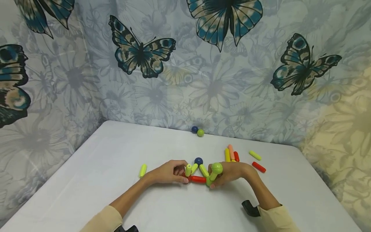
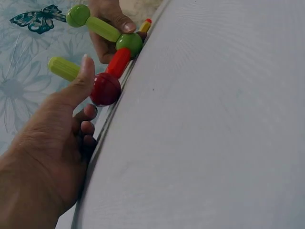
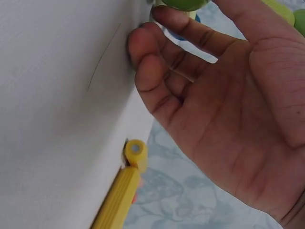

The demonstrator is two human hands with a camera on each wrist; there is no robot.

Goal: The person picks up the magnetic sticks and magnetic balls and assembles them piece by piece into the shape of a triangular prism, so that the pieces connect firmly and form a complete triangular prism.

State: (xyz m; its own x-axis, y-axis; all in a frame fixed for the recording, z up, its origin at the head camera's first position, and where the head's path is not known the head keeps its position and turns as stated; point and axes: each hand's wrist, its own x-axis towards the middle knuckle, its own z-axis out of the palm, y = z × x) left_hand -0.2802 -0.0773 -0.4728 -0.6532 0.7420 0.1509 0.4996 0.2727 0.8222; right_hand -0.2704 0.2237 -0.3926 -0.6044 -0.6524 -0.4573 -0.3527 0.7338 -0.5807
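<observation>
Both hands hold a frame of sticks and balls low over the white table. My left hand (image 1: 169, 171) grips the red ball (image 2: 106, 89) at its left corner, thumb along a raised yellow-green stick (image 2: 64, 69). A red stick (image 1: 198, 179) runs from there to a green ball (image 2: 129, 44), which my right hand (image 1: 232, 170) pinches between thumb and fingers. From that corner another yellow-green stick (image 2: 103, 29) rises, topped by a second green ball (image 1: 217, 168). Two yellow-green sticks (image 1: 204, 170) slant back to a dark blue ball (image 1: 198, 161).
Behind the right hand lie yellow sticks (image 1: 227, 155), a salmon stick (image 1: 231, 151) and a short red stick (image 1: 236, 156). Farther right are a yellow-green stick (image 1: 255, 155) and a red stick (image 1: 259, 167). Blue (image 1: 195, 129) and green balls (image 1: 200, 132) sit at the back edge.
</observation>
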